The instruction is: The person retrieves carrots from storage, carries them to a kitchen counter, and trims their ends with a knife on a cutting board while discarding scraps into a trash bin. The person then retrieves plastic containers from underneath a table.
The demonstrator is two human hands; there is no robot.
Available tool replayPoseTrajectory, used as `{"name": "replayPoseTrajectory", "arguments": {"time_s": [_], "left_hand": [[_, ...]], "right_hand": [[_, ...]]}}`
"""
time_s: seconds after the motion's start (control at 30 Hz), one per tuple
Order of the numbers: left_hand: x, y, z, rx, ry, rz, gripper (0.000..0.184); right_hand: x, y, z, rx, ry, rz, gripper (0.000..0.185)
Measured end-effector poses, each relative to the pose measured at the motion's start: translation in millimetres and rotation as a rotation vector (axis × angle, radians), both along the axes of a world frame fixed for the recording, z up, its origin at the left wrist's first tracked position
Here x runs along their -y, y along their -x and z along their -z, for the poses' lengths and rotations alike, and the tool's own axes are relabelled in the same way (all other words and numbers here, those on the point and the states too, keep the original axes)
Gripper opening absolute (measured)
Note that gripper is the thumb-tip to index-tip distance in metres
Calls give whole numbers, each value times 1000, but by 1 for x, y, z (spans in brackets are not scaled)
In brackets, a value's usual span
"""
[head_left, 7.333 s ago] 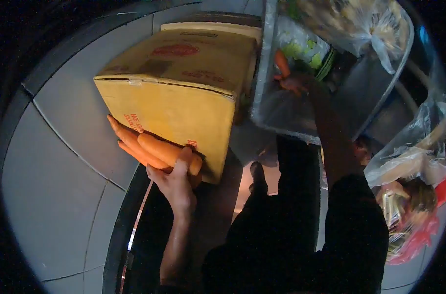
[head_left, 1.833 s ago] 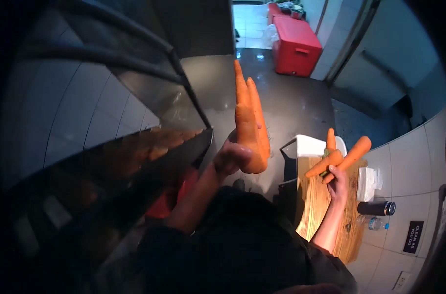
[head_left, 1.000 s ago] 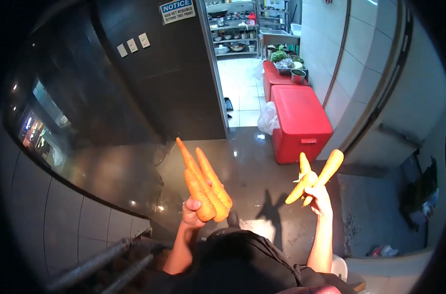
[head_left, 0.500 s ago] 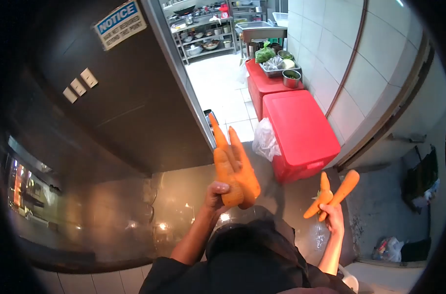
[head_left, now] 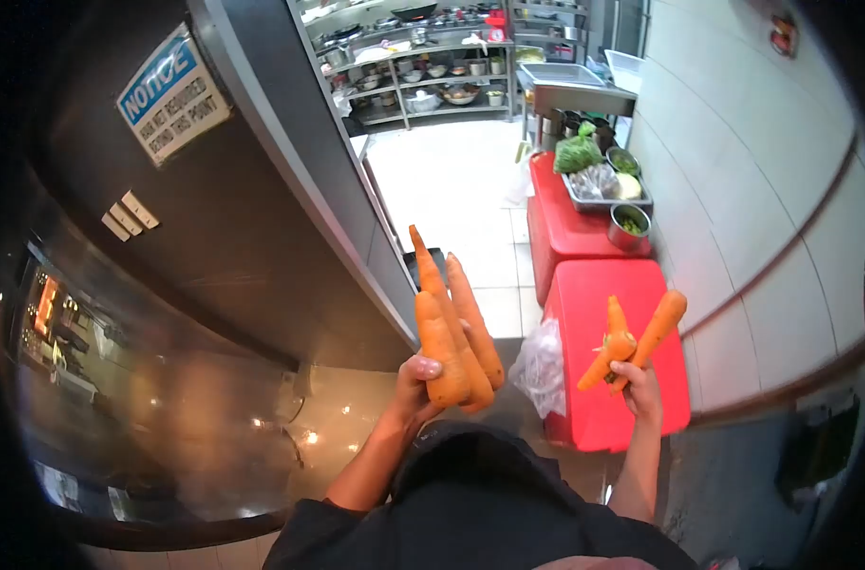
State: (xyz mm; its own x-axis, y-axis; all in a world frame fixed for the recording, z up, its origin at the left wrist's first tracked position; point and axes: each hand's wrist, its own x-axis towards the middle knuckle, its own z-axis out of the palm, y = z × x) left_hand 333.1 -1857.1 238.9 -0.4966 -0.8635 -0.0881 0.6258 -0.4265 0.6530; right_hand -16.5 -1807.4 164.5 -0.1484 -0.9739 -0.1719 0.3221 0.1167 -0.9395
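Three large orange carrots (head_left: 447,353) stand upright in my left hand (head_left: 417,385), tips up, with my thumb across the thick end of the nearest one. My other fingers are mostly hidden behind them. To the right, my right hand (head_left: 639,388) is closed around a smaller bunch of carrots (head_left: 662,328). These cross at different angles, one pointing up, one leaning right and one low to the left. Both bunches are held up in front of my body, apart from each other. The right bunch appears over a red cooler box lid (head_left: 584,294).
A second red cooler box (head_left: 552,223) holds a metal tray (head_left: 584,206) of vegetables and a metal pot (head_left: 629,228). A plastic bag (head_left: 541,366) hangs beside the nearer box. A dark wall with a notice sign (head_left: 174,93) borders the doorway; steel shelves (head_left: 442,95) stand beyond.
I have moved forward toward the doorway, so the red boxes and shelves appear nearer. Both hands still hold their carrots; the right hand has come up slightly and now overlaps the nearer box.
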Motion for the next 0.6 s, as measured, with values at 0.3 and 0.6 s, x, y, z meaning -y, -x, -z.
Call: {"name": "replayPoseTrajectory", "arguments": {"time_s": [0.3,0.6], "left_hand": [[155,1,-2,-86,-69,-10,81],[300,11,23,-137,-49,-177,82]], "right_hand": [[178,-22,-15,-1,58,-58,25],[321,-11,-18,-38,-47,-146,34]]}}
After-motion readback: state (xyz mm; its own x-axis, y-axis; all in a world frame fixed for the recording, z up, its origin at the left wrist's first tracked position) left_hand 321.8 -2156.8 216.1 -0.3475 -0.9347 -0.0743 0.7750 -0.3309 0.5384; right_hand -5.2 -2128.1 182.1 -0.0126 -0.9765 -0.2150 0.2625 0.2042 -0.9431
